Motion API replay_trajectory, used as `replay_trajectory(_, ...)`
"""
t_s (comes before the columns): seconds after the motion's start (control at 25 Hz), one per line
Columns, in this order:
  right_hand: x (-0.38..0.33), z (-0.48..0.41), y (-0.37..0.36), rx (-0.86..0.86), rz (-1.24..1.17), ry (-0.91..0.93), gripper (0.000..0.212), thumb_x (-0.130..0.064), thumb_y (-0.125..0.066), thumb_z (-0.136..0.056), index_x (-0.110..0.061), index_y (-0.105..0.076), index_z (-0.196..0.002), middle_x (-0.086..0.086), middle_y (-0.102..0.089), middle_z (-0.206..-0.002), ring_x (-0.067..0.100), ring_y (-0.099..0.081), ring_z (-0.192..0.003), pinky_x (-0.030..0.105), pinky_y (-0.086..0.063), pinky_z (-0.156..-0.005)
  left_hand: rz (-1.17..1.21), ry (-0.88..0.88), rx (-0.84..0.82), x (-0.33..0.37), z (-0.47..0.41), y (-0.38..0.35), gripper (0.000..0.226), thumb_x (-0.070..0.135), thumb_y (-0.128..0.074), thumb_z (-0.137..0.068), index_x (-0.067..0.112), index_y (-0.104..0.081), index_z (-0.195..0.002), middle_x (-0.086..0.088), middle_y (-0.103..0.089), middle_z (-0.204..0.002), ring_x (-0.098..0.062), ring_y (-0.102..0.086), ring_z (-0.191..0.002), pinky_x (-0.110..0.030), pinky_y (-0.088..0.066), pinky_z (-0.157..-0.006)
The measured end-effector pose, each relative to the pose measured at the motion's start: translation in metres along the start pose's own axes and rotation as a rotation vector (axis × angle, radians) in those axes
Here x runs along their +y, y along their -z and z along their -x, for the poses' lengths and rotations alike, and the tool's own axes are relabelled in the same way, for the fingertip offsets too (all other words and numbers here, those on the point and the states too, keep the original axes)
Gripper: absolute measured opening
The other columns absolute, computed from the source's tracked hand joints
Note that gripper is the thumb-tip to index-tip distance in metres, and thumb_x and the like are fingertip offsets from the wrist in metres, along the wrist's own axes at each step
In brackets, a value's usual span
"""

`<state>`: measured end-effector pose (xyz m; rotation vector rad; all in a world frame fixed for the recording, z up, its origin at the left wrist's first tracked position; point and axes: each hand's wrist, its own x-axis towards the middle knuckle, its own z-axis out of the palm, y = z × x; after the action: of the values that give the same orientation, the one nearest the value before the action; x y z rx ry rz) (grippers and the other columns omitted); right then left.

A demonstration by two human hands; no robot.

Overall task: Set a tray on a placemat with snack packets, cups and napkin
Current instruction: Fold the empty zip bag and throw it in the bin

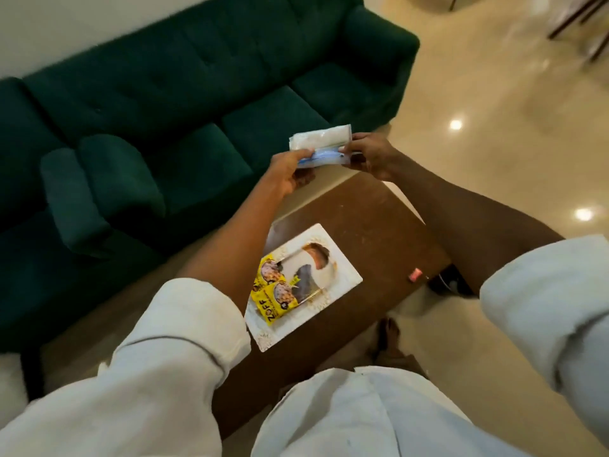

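Both my hands hold a white-and-blue napkin pack (321, 145) in the air above the far end of the brown table (372, 225). My left hand (288, 173) grips its left end and my right hand (370, 153) pinches its right end. Below, a white placemat (342, 262) with a patterned border lies on the table. On it sits a clear tray (316, 275) that reflects the room. Two yellow snack packets (273, 288) lie at the tray's left side. No cups are in view.
A dark green sofa (197, 94) stands to the left and beyond the table. A small pink object (414, 275) lies near the table's right edge. My feet (389, 334) stand on the glossy cream floor. Chair legs (580, 18) show at the top right.
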<state>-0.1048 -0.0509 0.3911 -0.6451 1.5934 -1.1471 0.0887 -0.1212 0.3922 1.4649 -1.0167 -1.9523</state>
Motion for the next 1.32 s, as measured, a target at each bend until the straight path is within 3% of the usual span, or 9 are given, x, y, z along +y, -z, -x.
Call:
replay_trajectory(0.12, 0.056, 0.003, 0.118, 0.118, -0.072, -0.089, 0.039, 0.005, -0.07, -0.088, 0.003, -0.067, -0.127, 0.015, -0.074, -0.112, 0.033, -0.075, -0.103, 0.037, -0.064, -0.084, -0.142, 0.101, -0.072, -0.037, -0.03, -0.102, 0.038, 0.007, -0.069, -0.084, -0.002, -0.064, -0.121, -0.014, -0.063, -0.098, -0.021, -0.065, -0.069, -0.028, -0.059, -0.055)
replay_trajectory(0.28, 0.141, 0.019, 0.238, 0.223, -0.12, -0.186, 0.023, 0.006, -0.077, -0.085, 0.007, -0.071, -0.107, 0.018, -0.069, -0.099, 0.035, -0.067, -0.096, 0.049, -0.059, -0.099, -0.246, 0.245, -0.177, -0.115, -0.061, -0.215, 0.026, -0.005, -0.062, -0.089, 0.001, -0.064, -0.114, -0.015, -0.063, -0.096, -0.019, -0.061, -0.066, -0.023, -0.059, -0.052)
replay_trajectory(0.36, 0.19, 0.035, 0.295, 0.301, -0.177, -0.259, 0.021, 0.005, -0.076, -0.086, 0.004, -0.069, -0.105, 0.02, -0.065, -0.095, 0.036, -0.061, -0.096, 0.042, -0.06, -0.093, -0.327, 0.346, -0.257, -0.167, -0.07, -0.272, 0.02, -0.01, -0.059, -0.093, 0.005, -0.065, -0.104, -0.012, -0.063, -0.09, -0.018, -0.06, -0.066, -0.02, -0.058, -0.049)
replay_trajectory(0.48, 0.26, 0.063, 0.366, 0.317, -0.233, -0.375, 0.026, 0.001, -0.068, -0.095, 0.003, -0.064, -0.121, 0.023, -0.061, -0.105, 0.037, -0.063, -0.097, 0.036, -0.061, -0.08, -0.415, 0.456, -0.304, -0.247, -0.084, -0.341, 0.03, -0.011, -0.064, -0.093, 0.005, -0.061, -0.118, -0.01, -0.065, -0.089, -0.018, -0.063, -0.074, -0.022, -0.061, -0.056)
replay_trajectory(0.68, 0.352, 0.079, 0.424, 0.492, -0.232, -0.495, 0.023, -0.007, -0.069, -0.096, -0.004, -0.067, -0.119, 0.021, -0.069, -0.1, 0.025, -0.07, -0.067, 0.037, -0.064, -0.07, -0.442, 0.607, -0.253, -0.342, -0.099, -0.38, 0.029, -0.003, -0.063, -0.097, 0.008, -0.056, -0.123, -0.016, -0.068, -0.107, -0.03, -0.069, -0.098, -0.046, -0.058, -0.096)
replay_trajectory(0.88, 0.433, 0.05, 0.458, 0.958, 0.112, -0.631, 0.027, -0.021, -0.072, -0.087, -0.013, -0.078, -0.112, 0.009, -0.078, -0.102, 0.024, -0.071, -0.088, 0.034, -0.059, -0.085, -0.591, 0.643, -0.212, -0.407, -0.109, -0.371, 0.028, 0.009, -0.052, -0.105, 0.005, -0.06, -0.131, -0.017, -0.07, -0.121, -0.032, -0.071, -0.106, -0.037, -0.059, -0.082)
replay_trajectory(1.08, 0.494, -0.018, 0.463, 0.882, 0.377, -0.667, 0.024, -0.016, -0.063, -0.086, -0.008, -0.077, -0.104, 0.015, -0.075, -0.103, 0.034, -0.071, -0.095, 0.035, -0.056, -0.079, -0.625, 0.538, -0.236, -0.446, -0.138, -0.382, 0.029, 0.009, -0.05, -0.105, 0.005, -0.062, -0.13, -0.016, -0.074, -0.121, -0.03, -0.075, -0.105, -0.033, -0.059, -0.08)
replay_trajectory(1.2, 0.52, -0.048, 0.465, 0.752, 0.498, -0.646, 0.035, -0.026, -0.066, -0.093, -0.008, -0.067, -0.123, 0.017, -0.06, -0.129, 0.038, -0.063, -0.114, 0.041, -0.053, -0.089, -0.631, 0.535, -0.264, -0.462, -0.159, -0.395, 0.028, 0.011, -0.049, -0.105, 0.005, -0.062, -0.13, -0.015, -0.074, -0.116, -0.024, -0.075, -0.09, -0.03, -0.058, -0.077)
replay_trajectory(1.32, 0.535, -0.062, 0.469, 0.676, 0.6, -0.666, 0.043, -0.028, -0.07, -0.094, -0.012, -0.062, -0.133, 0.015, -0.054, -0.139, 0.038, -0.059, -0.122, 0.043, -0.051, -0.094, -0.621, 0.517, -0.277, -0.467, -0.174, -0.402, 0.028, 0.012, -0.049, -0.105, 0.005, -0.062, -0.129, -0.017, -0.073, -0.117, -0.026, -0.074, -0.094, -0.038, -0.059, -0.089)
